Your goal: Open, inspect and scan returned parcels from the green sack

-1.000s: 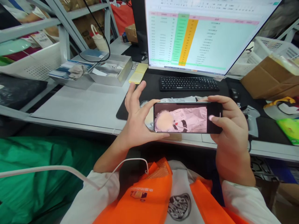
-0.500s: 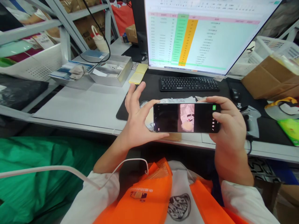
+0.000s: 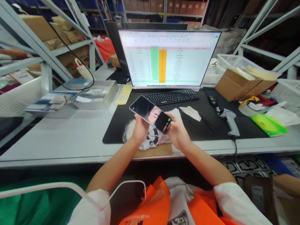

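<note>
Phone (image 3: 148, 113) was held slantwise above the near part of a black desk mat (image 3: 113, 131), its far end to the left and its near end to the right; the dark screen showed a small pinkish picture and a green icon. The right hand (image 3: 179, 132) was clamped on the near end, thumb over the edge beside the icons. The left hand (image 3: 140, 131) supported the phone from below at its near side; its fingers were mostly hidden, so whether they were closed could not be told.

Beneath the phone lay a crumpled white bag (image 3: 150, 143) with black and red marks, beside a round pale item (image 3: 129, 129) in clear wrapping. A piece of brown cardboard (image 3: 152, 152) lay at the desk's front edge. Farther back were a black keyboard (image 3: 173, 97) and a monitor (image 3: 140, 67) showing a spreadsheet with green and orange columns. Yellow notes (image 3: 124, 94) lay left of the keyboard; a grey scanner (image 3: 231, 120) lay to the right.
</note>
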{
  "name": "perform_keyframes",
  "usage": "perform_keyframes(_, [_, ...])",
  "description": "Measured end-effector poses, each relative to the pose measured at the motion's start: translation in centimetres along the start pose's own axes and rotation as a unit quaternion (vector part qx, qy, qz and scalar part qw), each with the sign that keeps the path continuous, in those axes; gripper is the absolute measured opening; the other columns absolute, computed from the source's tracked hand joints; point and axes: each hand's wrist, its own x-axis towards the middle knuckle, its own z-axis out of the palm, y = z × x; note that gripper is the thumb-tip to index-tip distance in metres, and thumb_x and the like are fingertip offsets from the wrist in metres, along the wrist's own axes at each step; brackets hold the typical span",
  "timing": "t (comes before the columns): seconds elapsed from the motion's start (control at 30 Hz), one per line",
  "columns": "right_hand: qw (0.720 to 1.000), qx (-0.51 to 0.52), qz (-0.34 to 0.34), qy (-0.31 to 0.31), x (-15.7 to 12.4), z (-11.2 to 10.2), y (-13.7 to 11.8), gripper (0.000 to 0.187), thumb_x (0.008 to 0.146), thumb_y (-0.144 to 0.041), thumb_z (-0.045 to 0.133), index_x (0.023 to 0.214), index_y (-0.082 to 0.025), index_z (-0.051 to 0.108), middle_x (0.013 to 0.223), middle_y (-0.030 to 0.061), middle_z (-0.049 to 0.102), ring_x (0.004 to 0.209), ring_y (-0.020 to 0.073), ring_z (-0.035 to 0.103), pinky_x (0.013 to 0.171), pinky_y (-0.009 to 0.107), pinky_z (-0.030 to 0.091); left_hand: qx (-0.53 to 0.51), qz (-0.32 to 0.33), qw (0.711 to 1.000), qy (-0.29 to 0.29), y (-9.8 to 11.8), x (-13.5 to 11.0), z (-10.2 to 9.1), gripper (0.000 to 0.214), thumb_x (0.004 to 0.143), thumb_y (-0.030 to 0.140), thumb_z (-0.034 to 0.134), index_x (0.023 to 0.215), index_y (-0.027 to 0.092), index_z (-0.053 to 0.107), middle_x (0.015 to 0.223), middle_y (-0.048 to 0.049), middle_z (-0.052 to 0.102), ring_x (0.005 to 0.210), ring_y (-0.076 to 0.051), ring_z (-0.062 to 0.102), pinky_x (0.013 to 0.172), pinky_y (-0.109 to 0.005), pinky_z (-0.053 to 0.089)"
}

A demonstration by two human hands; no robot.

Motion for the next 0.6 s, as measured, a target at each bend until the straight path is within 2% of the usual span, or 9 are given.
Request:
perform_keyframes(0.07, [0.996, -0.065, 0.017, -0.065, 0.4, -1.4, 0.8, 0.047, 0.082, -0.049, 0.062, 0.125, -0.028, 0.060, 0.123, 0.0075, 0.069, 0.098, 0.0276, 0.070, 0.076, 0.041, 0.058, -0.030, -0.061, 0.998, -0.007, 0.3, 1.8, 0.7, 0.082, 0.098, 0.078, 0.028, 0.127, 0.014, 0.070, 0.114, -0.0178, 0.077, 0.119, -0.037, 0.069, 0.094, -0.050, 0.061])
perform_keyframes(0.1, [0.990, -0.121, 0.006, -0.072, 0.9, -2.8, 0.9, 0.044, 0.085, -0.049, 0.062, 0.124, -0.028, 0.063, 0.126, 0.0083, 0.068, 0.101, 0.0280, 0.070, 0.080, 0.043, 0.058, -0.036, -0.095, 0.995, -0.011, 0.6, 2.6, 0.9, 0.085, 0.100, 0.075, 0.022, 0.125, 0.010, 0.070, 0.111, -0.0202, 0.077, 0.113, -0.037, 0.072, 0.091, -0.051, 0.062])
perform_keyframes(0.17, [0.959, -0.276, -0.059, -0.015, 2.7, -6.9, 0.5, 0.041, 0.090, -0.047, 0.060, 0.124, -0.025, 0.066, 0.129, 0.0102, 0.068, 0.108, 0.0280, 0.068, 0.091, 0.045, 0.057, -0.048, -0.155, 0.987, 0.002, 1.2, 4.1, 0.7, 0.086, 0.102, 0.070, 0.018, 0.123, 0.004, 0.070, 0.102, -0.0223, 0.078, 0.101, -0.036, 0.076, 0.086, -0.051, 0.063])
perform_keyframes(0.2, [0.928, -0.359, -0.097, 0.039, 4.0, -9.5, 0.0, 0.041, 0.092, -0.045, 0.058, 0.126, -0.023, 0.066, 0.129, 0.0113, 0.068, 0.112, 0.0277, 0.066, 0.096, 0.045, 0.054, -0.049, -0.165, 0.985, 0.015, 1.4, 4.7, 0.5, 0.086, 0.103, 0.068, 0.017, 0.124, 0.002, 0.070, 0.098, -0.0226, 0.078, 0.096, -0.036, 0.076, 0.084, -0.052, 0.063])
perform_keyframes(0.27, [0.822, -0.537, -0.109, 0.156, 7.1, -15.3, -1.7, 0.039, 0.093, -0.038, 0.053, 0.123, -0.019, 0.068, 0.127, 0.0135, 0.069, 0.115, 0.0265, 0.063, 0.103, 0.042, 0.050, -0.051, -0.162, 0.984, 0.047, 1.5, 5.8, 0.0, 0.080, 0.105, 0.059, 0.018, 0.126, -0.001, 0.068, 0.092, -0.0224, 0.077, 0.087, -0.035, 0.077, 0.080, -0.052, 0.064])
perform_keyframes(0.37, [0.751, -0.610, -0.047, 0.248, 11.5, -23.4, -4.6, 0.036, 0.090, -0.025, 0.050, 0.115, -0.010, 0.071, 0.126, 0.0225, 0.068, 0.120, 0.0299, 0.058, 0.113, 0.044, 0.040, -0.073, -0.131, 0.984, 0.094, 1.2, 6.7, -0.7, 0.064, 0.103, 0.039, 0.024, 0.129, -0.001, 0.066, 0.092, -0.0207, 0.077, 0.078, -0.032, 0.077, 0.077, -0.051, 0.064])
perform_keyframes(0.43, [0.720, -0.635, -0.015, 0.278, 13.8, -27.2, -5.7, 0.039, 0.089, -0.021, 0.049, 0.118, -0.005, 0.070, 0.133, 0.0270, 0.062, 0.127, 0.0323, 0.052, 0.115, 0.045, 0.035, -0.086, -0.113, 0.984, 0.109, 1.0, 7.0, -1.2, 0.059, 0.100, 0.033, 0.027, 0.128, -0.001, 0.066, 0.093, -0.0202, 0.077, 0.077, -0.031, 0.076, 0.075, -0.049, 0.064])
perform_keyframes(0.5, [0.693, -0.657, 0.004, 0.296, 15.7, -29.7, -6.0, 0.043, 0.090, -0.019, 0.050, 0.126, -0.003, 0.066, 0.143, 0.0290, 0.054, 0.135, 0.0341, 0.044, 0.117, 0.046, 0.030, -0.090, -0.109, 0.982, 0.124, 0.9, 7.3, -1.7, 0.054, 0.101, 0.032, 0.029, 0.125, 0.002, 0.067, 0.093, -0.0192, 0.076, 0.077, -0.029, 0.076, 0.074, -0.045, 0.064])
perform_keyframes(0.6, [0.672, -0.674, 0.022, 0.306, 17.9, -31.9, -5.4, 0.049, 0.090, -0.021, 0.053, 0.135, -0.003, 0.059, 0.154, 0.0320, 0.040, 0.141, 0.0380, 0.036, 0.115, 0.052, 0.029, -0.110, -0.101, 0.977, 0.155, 1.2, 7.6, -2.4, 0.044, 0.102, 0.030, 0.034, 0.118, 0.008, 0.068, 0.091, -0.0146, 0.076, 0.077, -0.026, 0.074, 0.078, -0.043, 0.063])
